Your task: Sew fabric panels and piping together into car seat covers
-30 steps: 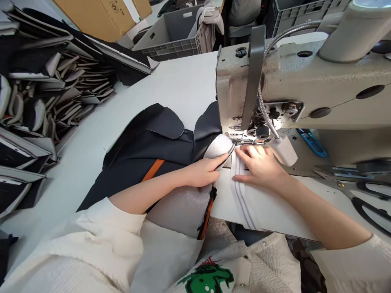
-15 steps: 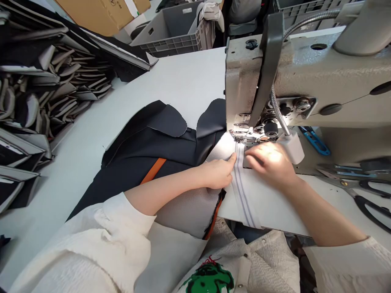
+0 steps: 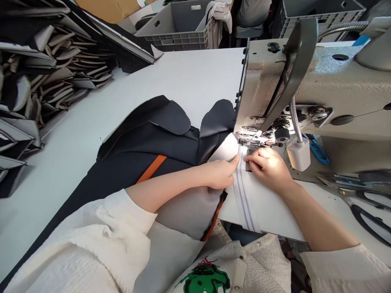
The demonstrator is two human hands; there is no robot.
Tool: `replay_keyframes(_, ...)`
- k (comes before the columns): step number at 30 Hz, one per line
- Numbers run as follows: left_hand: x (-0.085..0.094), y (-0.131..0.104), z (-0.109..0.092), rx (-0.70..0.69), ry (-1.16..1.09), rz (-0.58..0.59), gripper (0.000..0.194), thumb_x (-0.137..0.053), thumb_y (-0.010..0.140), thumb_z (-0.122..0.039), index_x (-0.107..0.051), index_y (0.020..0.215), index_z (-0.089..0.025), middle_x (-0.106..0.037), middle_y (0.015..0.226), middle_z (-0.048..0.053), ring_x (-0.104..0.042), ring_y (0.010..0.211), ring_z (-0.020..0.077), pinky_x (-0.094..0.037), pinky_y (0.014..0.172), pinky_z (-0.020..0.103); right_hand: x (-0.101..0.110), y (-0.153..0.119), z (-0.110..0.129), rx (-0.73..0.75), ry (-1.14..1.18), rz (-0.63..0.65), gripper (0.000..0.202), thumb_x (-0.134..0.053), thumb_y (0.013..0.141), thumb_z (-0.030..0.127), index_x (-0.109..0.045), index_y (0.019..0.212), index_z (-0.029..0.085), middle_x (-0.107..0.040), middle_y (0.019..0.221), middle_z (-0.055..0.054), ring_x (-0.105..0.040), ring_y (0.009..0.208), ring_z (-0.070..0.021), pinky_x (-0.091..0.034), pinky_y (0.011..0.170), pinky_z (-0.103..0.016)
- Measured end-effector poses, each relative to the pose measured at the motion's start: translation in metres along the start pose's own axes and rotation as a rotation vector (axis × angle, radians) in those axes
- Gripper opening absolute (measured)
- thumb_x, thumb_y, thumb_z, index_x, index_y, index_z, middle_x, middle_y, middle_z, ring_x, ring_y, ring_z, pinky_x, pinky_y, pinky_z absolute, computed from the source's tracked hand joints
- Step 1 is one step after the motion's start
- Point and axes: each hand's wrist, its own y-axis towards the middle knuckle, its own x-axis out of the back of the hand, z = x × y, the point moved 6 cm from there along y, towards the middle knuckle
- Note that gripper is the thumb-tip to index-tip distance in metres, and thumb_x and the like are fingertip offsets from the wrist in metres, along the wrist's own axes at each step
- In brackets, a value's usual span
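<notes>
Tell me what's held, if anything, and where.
Can't tell: left hand is on the grey mesh, right hand at the white strip, by its right edge; no clear grip.

We saw light pool right of centre by the white lamp [image 3: 298, 154], brightening the right hand [image 3: 271, 167]. Glare whitened the sewing machine [image 3: 332, 87] at upper right; the upper left lay dimmer, and we found the edges stretched.

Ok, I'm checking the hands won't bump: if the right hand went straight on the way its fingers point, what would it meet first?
The right hand would likely first meet the long white strip with thin bluish lines, then probably the left hand just across it, though depth is unclear.
</notes>
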Motion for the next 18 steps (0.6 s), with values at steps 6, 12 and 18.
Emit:
replay_keyframes(6, 0.003, 0.003, 0.002, -0.033, -0.055, 0.069, 0.083, -0.036, 0.08, -0.024, 0.011, 0.147, -0.011, -0.066, 0.094, 0.01, -0.059, 0.068, 0.0175, -0.043, 0.056, 0.021, 0.002, -0.002, -0.004, -0.035, -0.025, 0.037, 0.028, -0.041, 0.091, 0.022, -0.065, 0.105, 0.018, -0.058, 0.083, -0.008, -0.051, 0.079, -0.02, -0.042, 0.07, -0.033)
replay_keyframes(12, 0.002, 0.005, 0.002, -0.014, -0.037, 0.064, 0.084, -0.036, 0.08, -0.027, 0.014, 0.147, -0.013, -0.065, 0.092, 0.01, -0.056, 0.059, 0.0158, -0.039, 0.047, 0.02, -0.009, -0.001, 0.001, 0.01, -0.132, 0.121, 0.036, -0.042, 0.09, 0.025, -0.056, 0.122, 0.015, -0.056, 0.099, -0.012, -0.048, 0.081, -0.0225, -0.039, 0.069, -0.035)
replay_keyframes(18, 0.001, 0.004, 0.0, -0.025, -0.036, 0.051, 0.083, -0.035, 0.08, -0.027, 0.013, 0.147, -0.012, -0.065, 0.083, 0.007, -0.055, 0.057, 0.0168, -0.037, 0.045, 0.021, -0.01, 0.002, -0.001, 0.041, 0.033, 0.097, 0.031, -0.036, 0.093, 0.023, -0.064, 0.104, 0.016, -0.056, 0.079, -0.008, -0.049, 0.077, -0.0205, -0.041, 0.072, -0.033)
